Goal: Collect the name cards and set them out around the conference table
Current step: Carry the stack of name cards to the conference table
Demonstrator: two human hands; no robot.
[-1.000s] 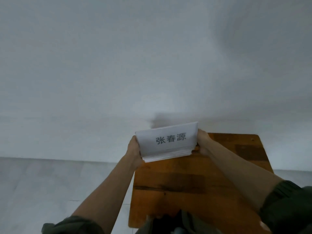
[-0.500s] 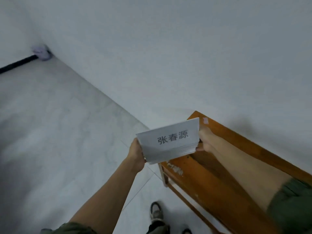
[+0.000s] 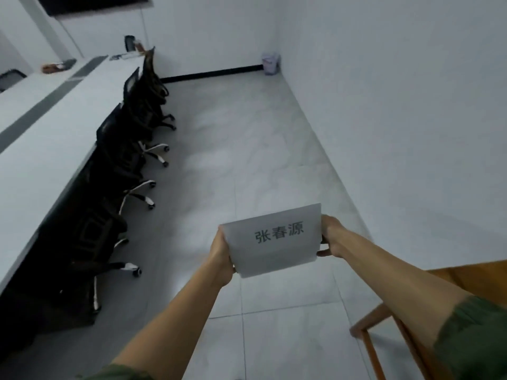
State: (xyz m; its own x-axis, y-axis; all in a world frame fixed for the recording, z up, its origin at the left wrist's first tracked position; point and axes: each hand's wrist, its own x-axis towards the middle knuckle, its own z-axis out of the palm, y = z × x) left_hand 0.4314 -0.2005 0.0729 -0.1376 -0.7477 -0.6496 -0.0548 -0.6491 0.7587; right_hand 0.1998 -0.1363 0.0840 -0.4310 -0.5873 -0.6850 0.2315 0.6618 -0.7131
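Both ends of one white stack of paper name cards [image 3: 274, 241], printed with grey characters, are clasped in the air above the pale tiled floor [image 3: 247, 133]: our left grip [image 3: 220, 255] curls round its 9 o'clock edge, our right grip [image 3: 330, 235] round its 3 o'clock edge. At 10 o'clock runs the long white conference counter [image 3: 41, 127], black wheeled office chairs [image 3: 129, 119] tucked alongside; a brown wooden counter [image 3: 482, 275] sits at 4 o'clock.

There is one view only, from the person's head. It faces forward and steeply down over the floor [image 3: 260, 149] to the far corner. The left hand [image 3: 219, 256], right hand [image 3: 330, 237] and cards [image 3: 274, 239] are close, low in the middle; the table [image 3: 41, 111] runs along the left.
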